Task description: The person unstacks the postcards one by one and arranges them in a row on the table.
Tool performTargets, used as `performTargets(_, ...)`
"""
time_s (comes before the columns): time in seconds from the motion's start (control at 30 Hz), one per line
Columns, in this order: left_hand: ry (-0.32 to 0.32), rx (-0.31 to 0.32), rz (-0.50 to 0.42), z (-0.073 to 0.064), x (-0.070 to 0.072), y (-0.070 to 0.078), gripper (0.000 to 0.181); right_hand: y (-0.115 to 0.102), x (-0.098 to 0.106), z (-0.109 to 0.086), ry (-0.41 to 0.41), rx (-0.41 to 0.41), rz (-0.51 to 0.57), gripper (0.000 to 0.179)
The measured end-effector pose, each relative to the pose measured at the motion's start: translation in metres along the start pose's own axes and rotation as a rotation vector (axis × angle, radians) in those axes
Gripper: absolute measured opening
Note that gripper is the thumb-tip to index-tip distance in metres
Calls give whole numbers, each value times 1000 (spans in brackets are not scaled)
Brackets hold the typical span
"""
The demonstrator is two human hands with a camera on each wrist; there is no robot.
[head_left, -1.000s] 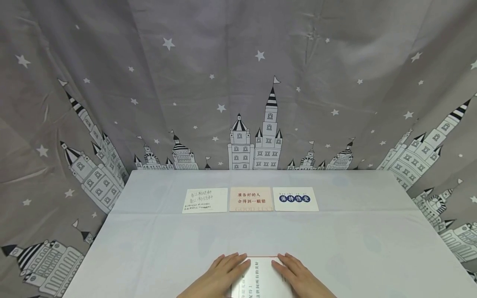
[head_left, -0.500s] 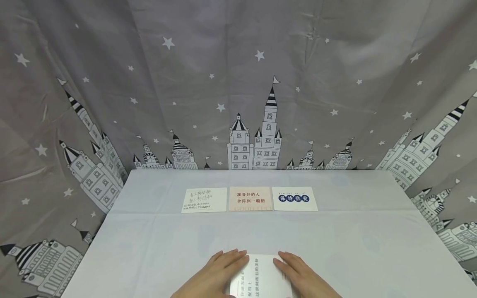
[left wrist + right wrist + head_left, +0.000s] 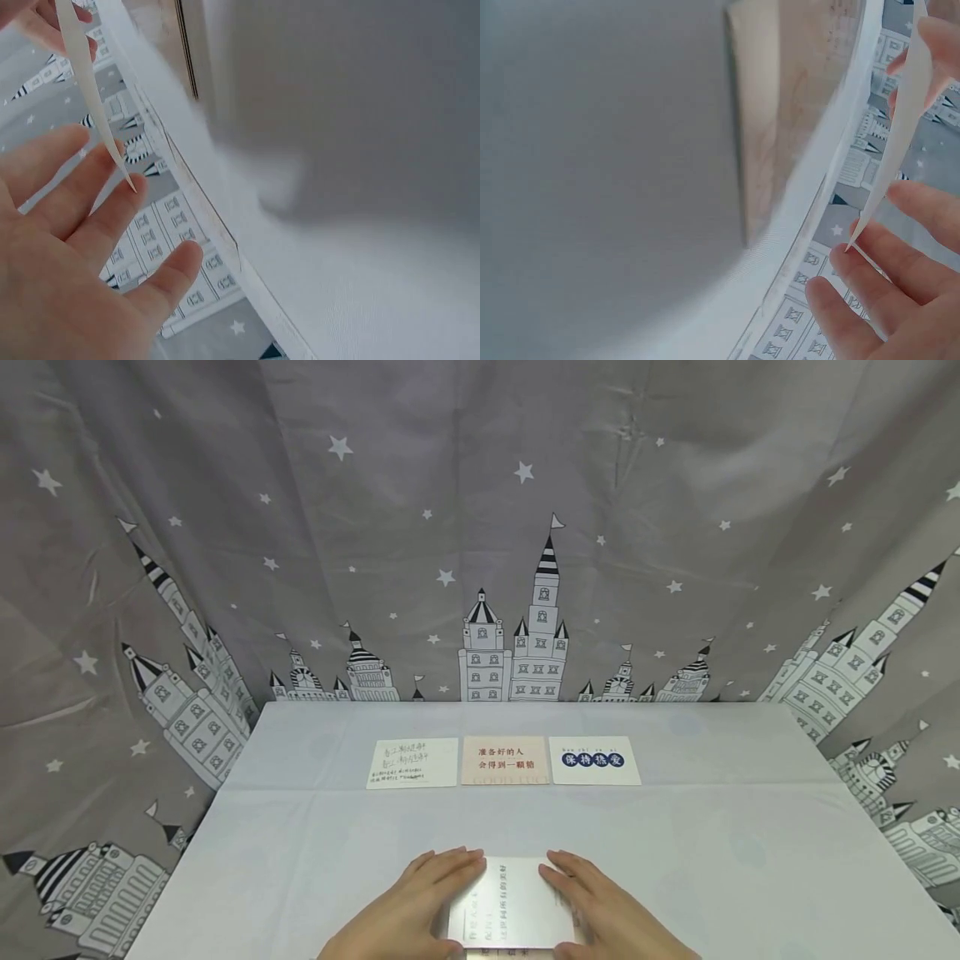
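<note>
The fingers of the left hand (image 3: pixel 408 906) and right hand (image 3: pixel 615 910) hold a white card (image 3: pixel 517 902) between them at the bottom centre of the head view, fingertips at its upper corners, thumbs by its lower ones. Dark characters run sideways over its face. In both wrist views the card appears nearly edge-on and slightly bowed, its tapered corner touching a fingertip. A narrow strip of another printed piece (image 3: pixel 510 954) shows just below the card, cut off by the frame. A tan block (image 3: pixel 757 112) with a blurred, printed pinkish face stands at upper centre of the right wrist view.

Farther out, mid-frame, three cards lie in a row on the white table (image 3: pixel 675 843): a handwritten card (image 3: pixel 412 764) at left, a pinkish card (image 3: pixel 506 760) with red characters in the middle, and a blue-dotted card (image 3: pixel 596 761) at right. A grey curtain (image 3: pixel 390 552) with stars and castles fills the upper frame.
</note>
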State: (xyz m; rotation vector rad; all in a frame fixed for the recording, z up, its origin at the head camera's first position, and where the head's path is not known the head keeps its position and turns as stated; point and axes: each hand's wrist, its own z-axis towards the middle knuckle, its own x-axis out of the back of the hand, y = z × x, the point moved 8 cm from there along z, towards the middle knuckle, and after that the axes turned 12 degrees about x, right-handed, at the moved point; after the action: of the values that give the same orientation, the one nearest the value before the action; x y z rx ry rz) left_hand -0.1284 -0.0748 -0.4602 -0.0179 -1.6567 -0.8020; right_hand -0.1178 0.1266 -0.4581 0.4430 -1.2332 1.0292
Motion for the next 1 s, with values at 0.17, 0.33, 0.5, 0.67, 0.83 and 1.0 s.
performTargets(0.17,49,-21,45,-1,9,-7,91,1,1,9,-26,-19,42,80)
performTargets(0.33,53,-3,47,2,18,-16,92,1,-1,21,-40,-19,51,80)
performTargets(0.5,51,29,32,0,24,-27,91,-1,-3,37,-16,29,-9,79)
performTargets(0.67,59,49,13,-4,29,-36,92,-2,-7,48,-21,48,-29,80)
performTargets(0.83,66,73,2,-8,34,-45,92,-3,-12,59,-40,47,1,79)
performTargets(1.0,57,99,-7,-11,40,-52,91,-5,-18,70,-69,32,31,78)
